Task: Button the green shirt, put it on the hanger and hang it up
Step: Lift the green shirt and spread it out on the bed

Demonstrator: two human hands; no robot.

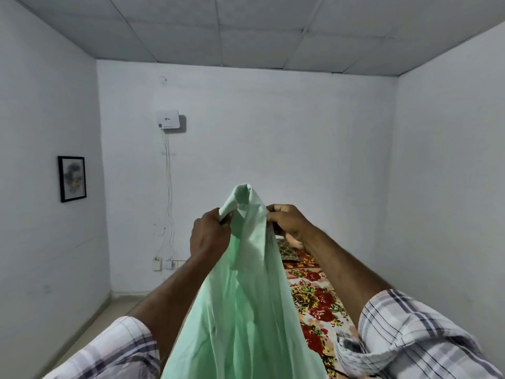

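Green shirt [246, 296] aloft before floral bedspread [318, 299]; framed picture [72, 179] far left.

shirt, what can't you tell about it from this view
Head view:
- Buttons: too small to see, and hidden by folds of the shirt and by the left hand and right hand gripping its top.
- Hem: cut off by the bottom edge.
- Hanger: not in view.
- Bed: mostly behind the shirt.

A framed picture [72, 178] hangs on the left wall at nine o'clock; a white wall box [168, 119] sits at ten o'clock, thin cables [169, 187] dropping to sockets [164, 265] at eight o'clock. A floral bedspread [317, 299] lies at five o'clock.
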